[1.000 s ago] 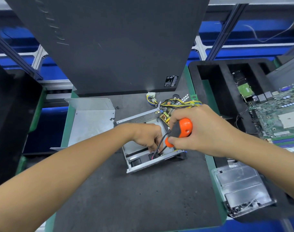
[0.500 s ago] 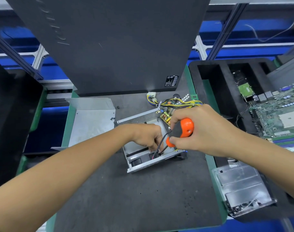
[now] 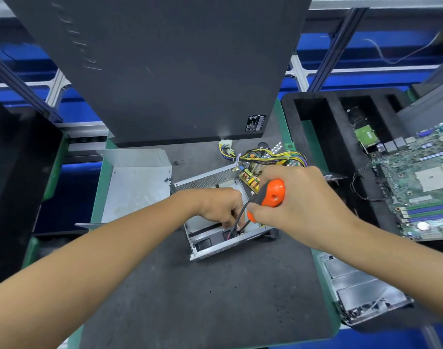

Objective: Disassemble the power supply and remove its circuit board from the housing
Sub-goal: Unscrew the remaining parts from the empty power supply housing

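My left hand (image 3: 221, 206) reaches into housing (image 3: 210, 182), frame centre, fingers curled, grasp unclear. My right hand (image 3: 298, 205) grips one orange screwdriver (image 3: 272, 193). One circuit board (image 3: 250, 178) just above hands.

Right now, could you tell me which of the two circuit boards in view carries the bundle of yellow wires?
The small yellowish circuit board behind the right hand; the green motherboard lies far right, without such a bundle.
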Demonstrator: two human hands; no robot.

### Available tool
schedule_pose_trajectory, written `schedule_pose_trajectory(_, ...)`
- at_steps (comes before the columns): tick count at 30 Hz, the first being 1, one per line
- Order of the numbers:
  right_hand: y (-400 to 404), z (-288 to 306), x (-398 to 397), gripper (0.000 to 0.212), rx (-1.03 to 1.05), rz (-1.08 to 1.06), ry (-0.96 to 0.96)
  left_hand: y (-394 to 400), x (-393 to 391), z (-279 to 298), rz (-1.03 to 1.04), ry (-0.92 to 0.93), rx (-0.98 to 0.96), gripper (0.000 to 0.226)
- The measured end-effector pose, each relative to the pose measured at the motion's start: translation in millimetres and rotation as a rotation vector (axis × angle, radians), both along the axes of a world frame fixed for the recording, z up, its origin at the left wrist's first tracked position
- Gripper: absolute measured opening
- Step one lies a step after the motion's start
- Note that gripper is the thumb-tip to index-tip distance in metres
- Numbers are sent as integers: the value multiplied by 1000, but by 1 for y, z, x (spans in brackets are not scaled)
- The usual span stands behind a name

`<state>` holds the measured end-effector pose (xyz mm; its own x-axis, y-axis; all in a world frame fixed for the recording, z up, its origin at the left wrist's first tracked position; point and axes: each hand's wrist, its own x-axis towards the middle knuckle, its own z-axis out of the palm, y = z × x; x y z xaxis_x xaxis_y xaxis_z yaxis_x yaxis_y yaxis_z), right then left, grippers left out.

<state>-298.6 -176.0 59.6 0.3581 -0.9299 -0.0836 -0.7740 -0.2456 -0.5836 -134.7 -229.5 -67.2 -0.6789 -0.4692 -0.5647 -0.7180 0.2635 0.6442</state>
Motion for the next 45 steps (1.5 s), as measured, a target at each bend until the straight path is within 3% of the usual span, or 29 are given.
schedule_pose_trajectory(5,-7,5,-4,19,15,120,38,0,2,-1,4,5,-40,19)
schedule_pose_trajectory(11,-28,16,-8,15,132,541,177,2,2,-6,1,11,-63,12)
schedule_pose_trajectory(15,-31,8,-4,15,67,370,142,3,1,-1,0,12,-37,17)
schedule_pose_trajectory(18,-20,-1,-1,40,-20,294,93,5,2,0,-8,7,-55,19)
schedule_pose_trajectory(23,-13,1,2,69,91,280,89,5,4,-1,26,7,-67,11)
schedule_pose_trajectory(25,-15,4,3,74,100,230,75,6,2,-1,26,10,-53,20)
schedule_pose_trajectory(32,-17,12,2,38,279,192,91,8,3,-2,33,4,-76,20)
schedule_pose_trajectory(35,-18,24,7,28,274,379,191,9,3,-2,30,21,-106,18)
schedule_pose_trajectory(38,-23,35,9,8,216,641,410,10,3,-3,15,27,-155,15)
schedule_pose_trajectory(42,-28,46,7,35,249,691,556,12,2,-3,26,29,-160,22)
schedule_pose_trajectory(45,-18,37,7,8,118,636,499,13,2,-1,41,22,-153,28)
